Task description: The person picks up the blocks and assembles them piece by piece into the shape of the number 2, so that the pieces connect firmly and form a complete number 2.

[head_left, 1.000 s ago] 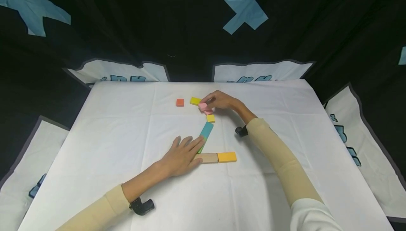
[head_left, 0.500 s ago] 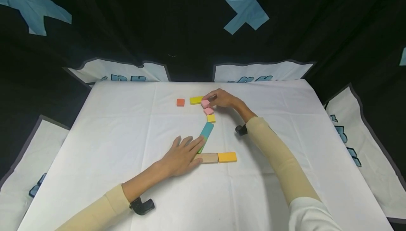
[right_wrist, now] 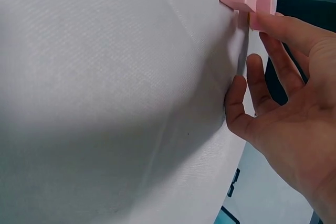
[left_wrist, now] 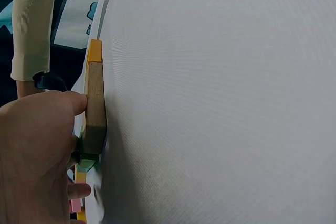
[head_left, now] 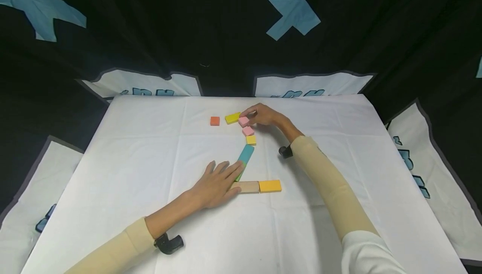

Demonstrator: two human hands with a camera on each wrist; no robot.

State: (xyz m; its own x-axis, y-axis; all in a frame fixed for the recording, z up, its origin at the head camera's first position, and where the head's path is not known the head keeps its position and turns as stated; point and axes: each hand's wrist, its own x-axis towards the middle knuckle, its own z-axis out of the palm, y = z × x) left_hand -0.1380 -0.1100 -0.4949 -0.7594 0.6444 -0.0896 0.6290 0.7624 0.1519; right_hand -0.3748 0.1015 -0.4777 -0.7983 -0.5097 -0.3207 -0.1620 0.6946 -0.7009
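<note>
My right hand point(head_left: 263, 115) pinches a pink block point(head_left: 244, 121) between thumb and index finger at the far end of a block row. Touching or close to it are a longer yellow block point(head_left: 232, 118) and a second pink block point(head_left: 248, 131). A small yellow block point(head_left: 250, 140) and a teal block point(head_left: 246, 154) continue the row nearer. My left hand point(head_left: 212, 186) lies with spread fingers, index on the green block point(left_wrist: 88, 162) below the teal one. Its thumb touches a plain wooden block point(head_left: 247, 187), which abuts an orange-yellow block point(head_left: 270, 186). The palm hides part of the row.
A red-orange block point(head_left: 214, 121) sits apart, left of the longer yellow one. All lie on a white cloth-covered table point(head_left: 124, 161). Beyond the far edge hangs a black curtain point(head_left: 226, 35) with blue patches.
My right hand has shifted the pink block slightly right and away, uncovering the second pink block. The longer yellow block's right end has turned away from me. The left hand stays put.
</note>
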